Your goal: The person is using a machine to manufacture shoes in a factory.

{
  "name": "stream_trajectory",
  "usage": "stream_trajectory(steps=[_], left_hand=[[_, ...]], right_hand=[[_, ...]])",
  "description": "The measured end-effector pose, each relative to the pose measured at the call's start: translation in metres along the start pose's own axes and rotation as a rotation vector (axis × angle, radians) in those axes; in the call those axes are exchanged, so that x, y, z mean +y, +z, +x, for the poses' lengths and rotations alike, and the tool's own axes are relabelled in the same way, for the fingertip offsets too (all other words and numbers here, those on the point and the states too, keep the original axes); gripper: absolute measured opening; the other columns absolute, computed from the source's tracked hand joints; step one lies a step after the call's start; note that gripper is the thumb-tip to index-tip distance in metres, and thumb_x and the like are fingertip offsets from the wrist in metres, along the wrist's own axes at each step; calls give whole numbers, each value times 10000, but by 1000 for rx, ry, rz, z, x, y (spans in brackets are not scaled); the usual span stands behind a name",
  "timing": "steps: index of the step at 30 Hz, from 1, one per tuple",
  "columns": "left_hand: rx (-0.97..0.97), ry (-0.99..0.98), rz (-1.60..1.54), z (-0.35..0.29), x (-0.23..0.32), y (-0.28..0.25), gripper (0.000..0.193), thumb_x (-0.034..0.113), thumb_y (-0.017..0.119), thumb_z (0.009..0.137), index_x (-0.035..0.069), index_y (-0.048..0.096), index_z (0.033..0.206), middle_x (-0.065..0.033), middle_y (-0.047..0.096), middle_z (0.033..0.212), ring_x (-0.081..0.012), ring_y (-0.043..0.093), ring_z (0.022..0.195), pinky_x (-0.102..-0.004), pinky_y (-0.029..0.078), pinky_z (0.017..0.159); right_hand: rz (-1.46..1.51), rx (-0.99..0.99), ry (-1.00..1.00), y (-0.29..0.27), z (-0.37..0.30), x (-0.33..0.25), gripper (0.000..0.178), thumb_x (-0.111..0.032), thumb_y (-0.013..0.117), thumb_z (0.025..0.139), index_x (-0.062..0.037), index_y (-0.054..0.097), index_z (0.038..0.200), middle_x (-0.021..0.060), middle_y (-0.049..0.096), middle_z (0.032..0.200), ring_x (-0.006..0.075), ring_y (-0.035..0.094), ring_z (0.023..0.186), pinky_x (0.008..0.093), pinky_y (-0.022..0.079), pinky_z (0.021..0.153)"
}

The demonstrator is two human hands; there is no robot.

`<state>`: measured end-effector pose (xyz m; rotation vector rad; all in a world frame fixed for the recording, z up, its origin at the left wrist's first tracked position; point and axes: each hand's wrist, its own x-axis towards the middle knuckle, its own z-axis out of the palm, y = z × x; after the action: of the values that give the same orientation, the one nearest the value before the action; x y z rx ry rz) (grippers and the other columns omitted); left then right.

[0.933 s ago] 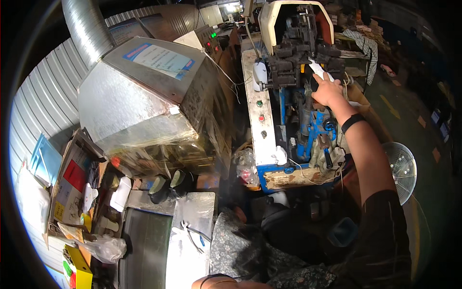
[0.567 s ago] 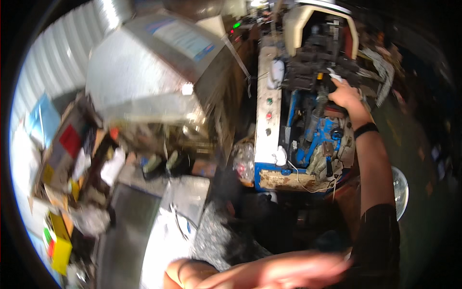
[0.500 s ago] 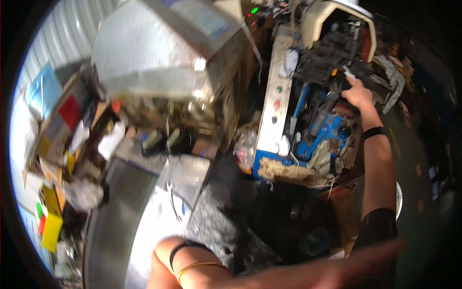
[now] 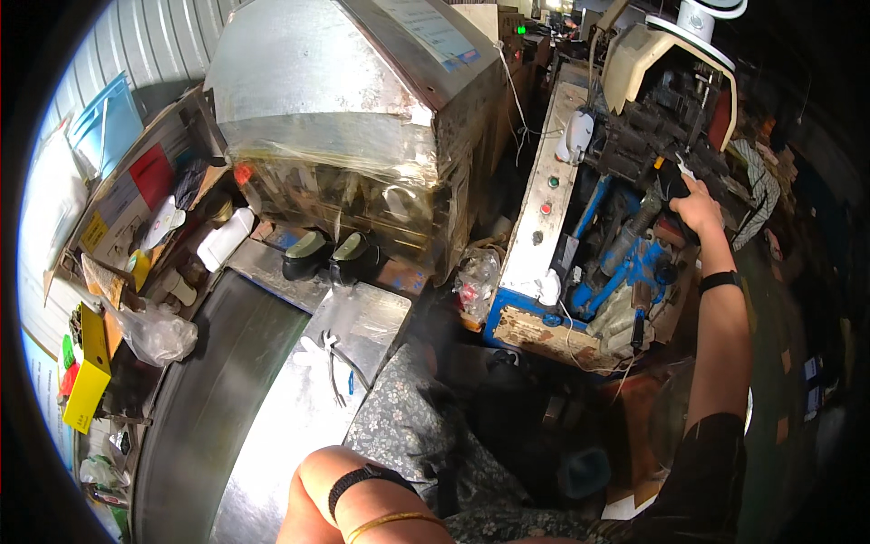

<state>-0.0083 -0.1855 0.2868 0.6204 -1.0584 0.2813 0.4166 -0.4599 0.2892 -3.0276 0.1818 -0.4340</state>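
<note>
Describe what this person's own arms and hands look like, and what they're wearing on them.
The right arm has a dark sleeve ending around the elbow, and a plain black wristband; the right hand is ungloved. The left arm wears a textured black band and a thin gold-coloured bangle. No cables show on either arm.

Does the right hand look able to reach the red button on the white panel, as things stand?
Probably yes: the red button looks uncovered, though the right hand would need to leave the white piece and cross over the blue machine parts.
</note>
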Motion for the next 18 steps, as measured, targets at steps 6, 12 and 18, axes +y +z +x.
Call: stream_trajectory(steps=[6,12,18], left_hand=[[362,-211,-256,-22,19,-50,653,417,512,961,-39,404,1415,-246,407,1465,-350,386,1361,-432,284,1147],[426,-1023,1503,-205,41,-118,723,528,519,952,27,392,1459,-254,335,1518,-438,294,1412,-507,247,1163],[67,-1323,1691,-363,77,-66,720,459,668,878,123,422,1466,-319,260,1526,-514,227,1416,-522,248,1150]], right_hand=[[48,17,-11,7,4,8,829,-391,640,697,-249,412,1481,89,336,1563,392,447,1327,432,359,1108],[-19,30,-34,6,4,6,821,-399,621,716,-251,396,1492,102,354,1555,367,473,1318,450,361,1100],[-60,21,-54,19,-23,14,814,-472,617,767,-260,353,1508,152,268,1586,416,374,1382,497,318,1120]])
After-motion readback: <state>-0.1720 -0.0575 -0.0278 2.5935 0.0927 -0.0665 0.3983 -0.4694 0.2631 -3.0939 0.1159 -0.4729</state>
